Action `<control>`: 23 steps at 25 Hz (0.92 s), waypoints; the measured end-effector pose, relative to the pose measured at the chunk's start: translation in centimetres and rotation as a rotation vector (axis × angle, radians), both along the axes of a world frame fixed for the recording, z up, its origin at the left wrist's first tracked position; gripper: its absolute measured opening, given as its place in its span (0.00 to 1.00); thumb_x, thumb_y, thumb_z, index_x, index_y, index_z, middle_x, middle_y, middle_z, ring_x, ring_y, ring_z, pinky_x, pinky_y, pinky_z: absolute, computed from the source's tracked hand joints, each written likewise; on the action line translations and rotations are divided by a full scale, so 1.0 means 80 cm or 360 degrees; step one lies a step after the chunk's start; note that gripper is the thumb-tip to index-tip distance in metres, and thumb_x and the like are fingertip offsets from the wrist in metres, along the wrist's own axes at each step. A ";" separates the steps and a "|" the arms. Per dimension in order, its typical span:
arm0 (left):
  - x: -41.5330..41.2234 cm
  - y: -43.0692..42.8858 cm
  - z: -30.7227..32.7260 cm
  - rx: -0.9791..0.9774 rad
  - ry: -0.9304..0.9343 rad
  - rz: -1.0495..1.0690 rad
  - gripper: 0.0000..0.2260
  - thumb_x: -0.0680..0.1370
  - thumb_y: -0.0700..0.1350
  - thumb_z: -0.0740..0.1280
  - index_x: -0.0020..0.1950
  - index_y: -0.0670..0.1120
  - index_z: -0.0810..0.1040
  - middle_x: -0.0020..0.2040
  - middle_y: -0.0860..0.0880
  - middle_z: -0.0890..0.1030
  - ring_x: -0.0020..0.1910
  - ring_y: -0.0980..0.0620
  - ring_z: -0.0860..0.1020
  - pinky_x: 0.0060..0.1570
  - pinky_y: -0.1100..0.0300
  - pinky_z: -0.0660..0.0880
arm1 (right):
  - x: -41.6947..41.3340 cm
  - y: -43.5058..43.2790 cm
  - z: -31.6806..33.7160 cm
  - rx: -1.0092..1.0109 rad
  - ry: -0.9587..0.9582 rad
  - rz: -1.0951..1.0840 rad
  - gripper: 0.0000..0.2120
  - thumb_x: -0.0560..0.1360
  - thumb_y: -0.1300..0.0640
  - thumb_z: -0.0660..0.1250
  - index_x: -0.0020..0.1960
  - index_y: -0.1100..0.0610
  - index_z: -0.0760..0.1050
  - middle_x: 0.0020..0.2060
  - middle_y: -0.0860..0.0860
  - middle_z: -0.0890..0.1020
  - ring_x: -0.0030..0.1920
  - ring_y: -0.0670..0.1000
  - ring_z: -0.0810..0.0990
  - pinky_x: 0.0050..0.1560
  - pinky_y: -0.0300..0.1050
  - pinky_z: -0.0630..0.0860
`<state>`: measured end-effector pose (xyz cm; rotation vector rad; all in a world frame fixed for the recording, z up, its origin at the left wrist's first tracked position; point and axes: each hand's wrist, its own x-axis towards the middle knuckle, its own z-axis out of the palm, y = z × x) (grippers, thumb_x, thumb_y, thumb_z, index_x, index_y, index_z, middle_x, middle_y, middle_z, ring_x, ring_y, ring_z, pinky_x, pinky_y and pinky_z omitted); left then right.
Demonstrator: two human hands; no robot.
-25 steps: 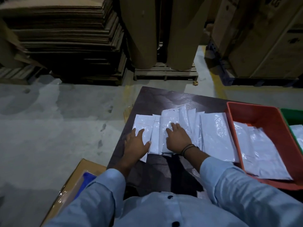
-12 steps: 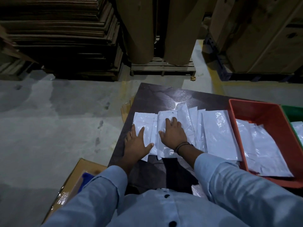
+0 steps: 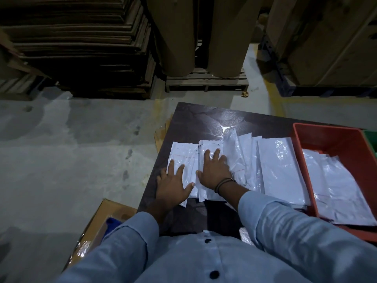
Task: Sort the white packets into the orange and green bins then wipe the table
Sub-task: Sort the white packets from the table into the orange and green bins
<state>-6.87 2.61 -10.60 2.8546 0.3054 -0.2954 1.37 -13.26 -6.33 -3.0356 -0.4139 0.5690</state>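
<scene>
Pressing flat with the left hand and right hand, fingers spread, gripping nothing, on the leftmost white packets. Lying overlapped in a row across the dark glossy desk, just left of the orange bin holding more, with the green bin at the right edge. Standing beyond on grey concrete floor: cardboard rolls on a pallet, cardboard sheets stacked far left.

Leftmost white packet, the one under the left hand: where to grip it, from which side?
Take the leftmost packet by its near corner, which pokes out below the left hand, coming from the near left. It lies flat and thin on the table, so a pinch at that edge likely works best; its right edge is crowded by the next packet.
</scene>
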 end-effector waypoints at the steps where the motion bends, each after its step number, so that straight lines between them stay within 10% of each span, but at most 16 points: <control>1: 0.001 -0.002 0.001 0.0016 0.0015 0.0006 0.39 0.74 0.75 0.53 0.81 0.58 0.55 0.84 0.45 0.48 0.76 0.33 0.61 0.73 0.34 0.61 | 0.000 -0.002 -0.003 0.0019 -0.0009 0.0000 0.42 0.80 0.39 0.59 0.81 0.58 0.40 0.79 0.67 0.44 0.76 0.73 0.54 0.73 0.65 0.63; 14: -0.006 -0.029 0.013 -0.0066 -0.0046 0.0225 0.28 0.80 0.54 0.62 0.80 0.54 0.60 0.82 0.47 0.53 0.71 0.38 0.63 0.68 0.43 0.70 | -0.007 -0.026 -0.009 0.0292 -0.0001 0.0046 0.42 0.79 0.56 0.60 0.81 0.46 0.34 0.80 0.64 0.43 0.77 0.68 0.53 0.75 0.62 0.60; 23: -0.004 -0.026 0.035 -0.0007 -0.0254 0.0445 0.25 0.81 0.49 0.63 0.78 0.51 0.65 0.82 0.44 0.56 0.67 0.38 0.65 0.67 0.44 0.68 | -0.015 -0.036 0.017 0.0508 -0.0258 0.0107 0.39 0.76 0.62 0.61 0.82 0.52 0.47 0.80 0.61 0.51 0.77 0.64 0.57 0.72 0.58 0.67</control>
